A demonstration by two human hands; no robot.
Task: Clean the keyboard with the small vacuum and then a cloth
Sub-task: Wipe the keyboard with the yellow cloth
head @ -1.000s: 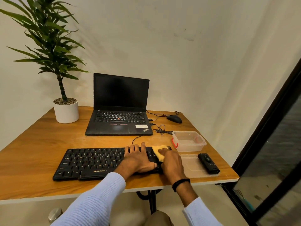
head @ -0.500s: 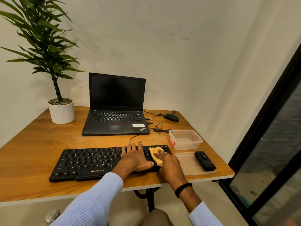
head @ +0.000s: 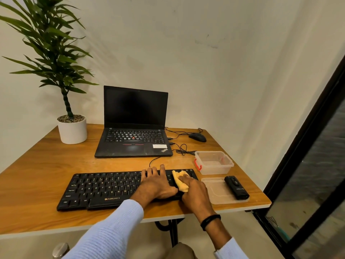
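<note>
The keyboard [head: 104, 189] lies on the wooden table [head: 37, 174] with its long axis running left to right, roughly parallel to the near table edge. Its space-bar row faces the person, and a narrow strip of wood shows between that row and the edge. The left hand [head: 156, 184] rests flat on the right half of the keys, fingers extended toward the rear edge and grasping nothing. The right hand [head: 196, 193] grips the bunched yellow cloth [head: 180, 181] and presses it against the keys at the keyboard's right end, just beside the left hand. The small vacuum [head: 236, 187] lies on a clear lid [head: 218, 193] just right of the keyboard, long axis running front to back, close to the table's right edge. A clear container [head: 213, 162] with a red latch sits behind the lid. Bare wood shows to the left of the keyboard and in a band between its rear edge and the open laptop [head: 134, 128]. A mouse [head: 197, 137] sits at the rear right and a potted plant [head: 71, 129] at the rear left.
</note>
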